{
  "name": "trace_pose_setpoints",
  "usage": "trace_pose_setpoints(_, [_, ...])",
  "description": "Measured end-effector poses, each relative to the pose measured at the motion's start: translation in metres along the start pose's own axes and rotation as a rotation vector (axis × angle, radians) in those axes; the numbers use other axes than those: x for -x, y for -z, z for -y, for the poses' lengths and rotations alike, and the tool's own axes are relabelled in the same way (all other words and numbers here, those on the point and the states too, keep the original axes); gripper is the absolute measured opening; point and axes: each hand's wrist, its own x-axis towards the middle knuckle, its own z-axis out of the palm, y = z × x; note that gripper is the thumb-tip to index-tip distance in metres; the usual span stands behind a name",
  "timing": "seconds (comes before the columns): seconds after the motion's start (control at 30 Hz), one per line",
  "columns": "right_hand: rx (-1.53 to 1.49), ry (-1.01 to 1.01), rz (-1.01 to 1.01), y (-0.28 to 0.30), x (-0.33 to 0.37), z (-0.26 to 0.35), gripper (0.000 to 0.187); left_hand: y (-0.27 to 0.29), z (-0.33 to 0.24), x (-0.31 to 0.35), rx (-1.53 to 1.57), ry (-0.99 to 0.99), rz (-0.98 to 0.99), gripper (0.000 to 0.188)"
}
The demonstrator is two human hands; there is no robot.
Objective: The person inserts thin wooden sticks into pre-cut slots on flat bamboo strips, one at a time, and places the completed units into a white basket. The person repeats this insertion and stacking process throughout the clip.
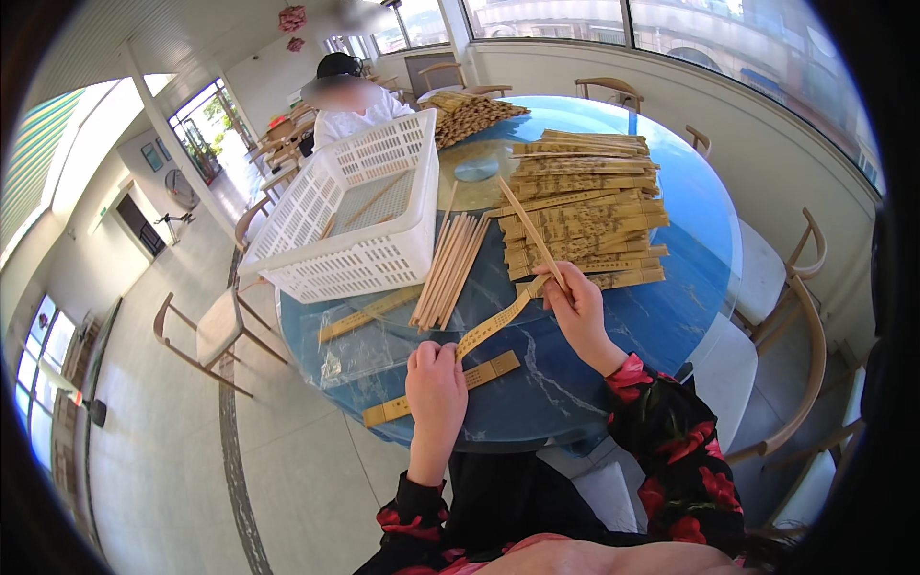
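My left hand (437, 383) is closed on the lower end of a yellow printed paper chopstick sleeve (494, 324). The sleeve slants up to my right hand (583, 311), which pinches a pair of pale wooden chopsticks (527, 220) at the sleeve's upper end. Whether the chopstick tips are inside the sleeve, I cannot tell. Under my left hand a flat sleeve (492, 371) lies on the table. Bare chopsticks (450, 273) lie in a bundle beyond my hands. Beyond my right hand is a broad stack of yellow sleeved chopsticks (585, 206).
A white slatted plastic basket (355, 278) with a few loose sticks stands on the round blue table (700, 240), left of the bundle. Clear plastic wrap (359, 359) lies before it. Another heap of sleeves (470, 115) is near a seated person (359, 120) across. Wooden chairs (216, 331) surround the table.
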Motion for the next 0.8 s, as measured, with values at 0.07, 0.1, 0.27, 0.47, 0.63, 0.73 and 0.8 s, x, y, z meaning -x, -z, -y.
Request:
trace_pose_setpoints(0.07, [-0.061,0.008,0.041,-0.005,-0.001,-0.005,0.023,-0.005,0.013,0.000,0.245,0.129,-0.022,0.015])
trace_pose_setpoints(0.1, [-0.081,-0.021,0.072,-0.008,0.000,-0.002,0.023,-0.009,0.023,0.000,0.388,0.203,-0.059,0.013])
trace_pose_setpoints(0.27, [-0.042,-0.143,0.419,-0.008,0.004,-0.002,0.016,0.004,0.028,-0.004,1.441,0.518,-0.018,0.014])
trace_pose_setpoints(0.47, [-0.180,-0.428,0.638,-0.011,0.006,0.005,0.029,-0.001,0.039,-0.001,1.641,0.550,0.116,0.021])
trace_pose_setpoints(0.63, [-0.311,-0.598,0.720,-0.009,0.008,0.009,0.030,-0.001,0.028,0.002,1.449,0.487,0.161,0.019])
trace_pose_setpoints(0.73, [-0.288,-0.583,0.716,-0.015,0.012,0.008,0.025,-0.002,0.029,0.003,1.403,0.447,0.224,0.019])
trace_pose_setpoints(0.8, [-0.257,-0.542,0.731,-0.015,0.014,0.005,0.022,-0.002,0.029,0.003,1.391,0.447,0.297,0.020])
